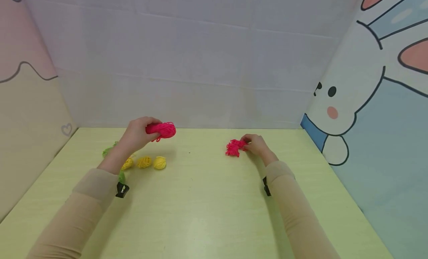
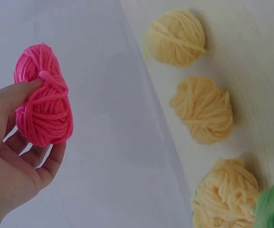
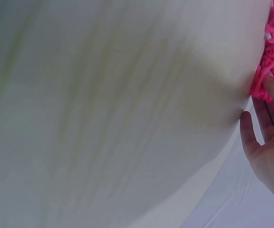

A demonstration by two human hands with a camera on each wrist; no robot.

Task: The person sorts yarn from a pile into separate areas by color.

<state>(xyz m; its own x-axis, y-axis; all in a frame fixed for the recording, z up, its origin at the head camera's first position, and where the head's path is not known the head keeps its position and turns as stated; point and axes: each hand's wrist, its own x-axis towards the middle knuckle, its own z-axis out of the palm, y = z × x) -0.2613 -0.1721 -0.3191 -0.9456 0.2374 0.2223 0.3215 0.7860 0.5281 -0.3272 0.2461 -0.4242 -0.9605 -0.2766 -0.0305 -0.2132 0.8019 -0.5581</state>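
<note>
Left hand [image 1: 136,135]: grasping a pink yarn ball [image 1: 166,130] between thumb and fingers, held clear above the table [image 1: 200,199]. Right hand [image 1: 256,145]: pinching the edge of a loose pink yarn clump [image 1: 233,148] at the table's right side; whether the clump's underside touches the surface cannot be determined. Three yellow yarn balls [image 1: 144,162] stand in a row below the left hand — the leftmost partly hidden by the forearm. Green yarn [image 1: 122,177] shows on either side of that forearm, its full extent concealed.
</note>
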